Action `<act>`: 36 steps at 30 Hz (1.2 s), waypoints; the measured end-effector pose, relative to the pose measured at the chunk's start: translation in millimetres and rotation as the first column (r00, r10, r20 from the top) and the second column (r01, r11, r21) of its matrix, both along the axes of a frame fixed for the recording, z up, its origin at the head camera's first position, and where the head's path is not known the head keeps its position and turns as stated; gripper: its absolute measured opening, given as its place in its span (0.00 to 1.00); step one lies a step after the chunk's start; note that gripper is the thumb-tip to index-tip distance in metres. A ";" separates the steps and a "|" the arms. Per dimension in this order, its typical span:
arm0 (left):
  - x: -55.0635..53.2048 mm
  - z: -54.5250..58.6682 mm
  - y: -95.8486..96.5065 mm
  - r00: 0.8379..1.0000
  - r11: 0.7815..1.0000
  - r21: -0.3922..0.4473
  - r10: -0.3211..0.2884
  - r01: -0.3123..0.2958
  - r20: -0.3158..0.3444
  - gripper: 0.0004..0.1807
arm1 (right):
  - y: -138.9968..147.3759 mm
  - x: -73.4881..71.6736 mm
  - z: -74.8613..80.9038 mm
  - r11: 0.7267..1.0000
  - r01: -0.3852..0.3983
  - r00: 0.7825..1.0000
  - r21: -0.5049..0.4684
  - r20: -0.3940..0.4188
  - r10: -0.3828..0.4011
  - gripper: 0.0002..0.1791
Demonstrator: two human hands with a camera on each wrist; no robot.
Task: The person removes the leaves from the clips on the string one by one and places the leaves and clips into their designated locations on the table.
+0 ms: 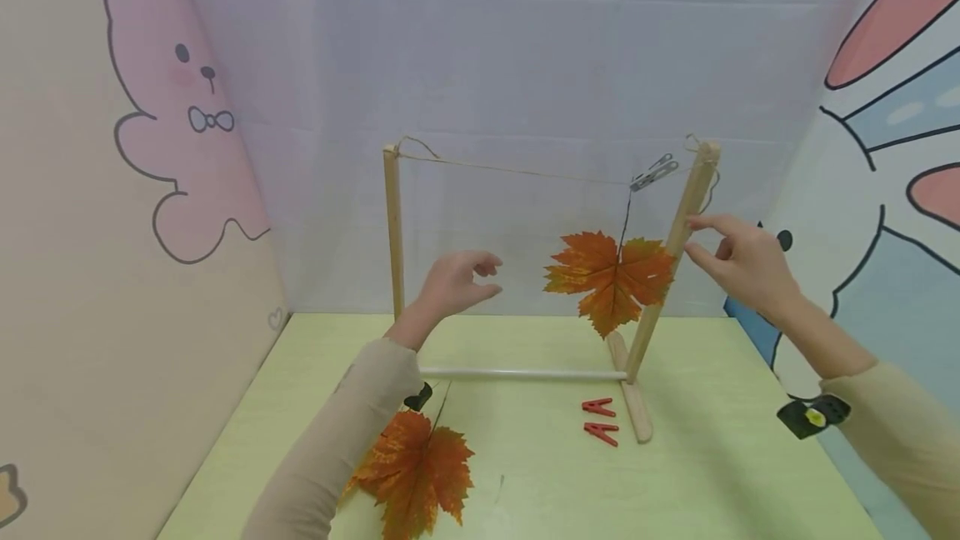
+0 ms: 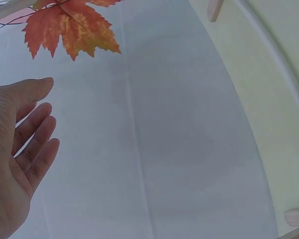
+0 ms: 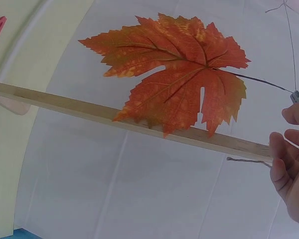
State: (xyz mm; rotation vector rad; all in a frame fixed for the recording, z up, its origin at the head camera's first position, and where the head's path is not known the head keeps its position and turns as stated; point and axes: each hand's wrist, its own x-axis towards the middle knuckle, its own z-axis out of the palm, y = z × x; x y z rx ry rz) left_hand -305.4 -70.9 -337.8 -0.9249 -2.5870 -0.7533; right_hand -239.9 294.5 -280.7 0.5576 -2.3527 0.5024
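Observation:
An orange maple leaf (image 1: 611,280) hangs by its dark stem from a string (image 1: 517,172), held there by a grey clothespin (image 1: 654,175). My right hand (image 1: 746,261) is beside the right wooden post (image 1: 678,227), thumb and forefinger apart with nothing between them. In the right wrist view the same hand (image 3: 291,159) overlaps the post's end near the clothespin. My left hand (image 1: 459,280) hovers left of the leaf, its fingers loosely bent around air. The left wrist view shows that hand (image 2: 25,134) below the leaf (image 2: 72,27).
Another maple leaf (image 1: 420,469) lies at the table's front left, partly behind my left sleeve. Two red clothespins (image 1: 600,432) rest near the frame's right foot (image 1: 637,411). A white rod (image 1: 525,373) joins the posts low down; the left post (image 1: 393,232) stands behind my left arm.

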 end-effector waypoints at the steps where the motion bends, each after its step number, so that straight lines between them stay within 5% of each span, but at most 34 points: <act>1: -0.2 2.9 2.1 1.000 1.000 0.001 0.000 0.000 0.001 0.16 | -0.5 -0.5 1.5 1.000 0.000 1.000 0.006 -0.013 0.000 0.17; 20: 4.4 48.8 53.0 0.996 0.995 -0.067 -0.072 0.068 -0.051 0.17 | -8.5 -0.4 26.7 1.000 0.007 0.999 0.016 -0.042 -0.007 0.18; 31: 8.5 55.0 91.9 0.986 0.995 -0.069 -0.087 0.078 -0.142 0.17 | -11.8 -0.9 30.9 1.000 0.006 0.999 0.007 -0.043 -0.005 0.17; 36: 7.6 57.2 103.1 0.985 0.994 -0.028 -0.108 0.105 -0.132 0.18 | -13.0 -1.3 32.5 1.000 -0.010 0.997 0.012 -0.071 0.011 0.17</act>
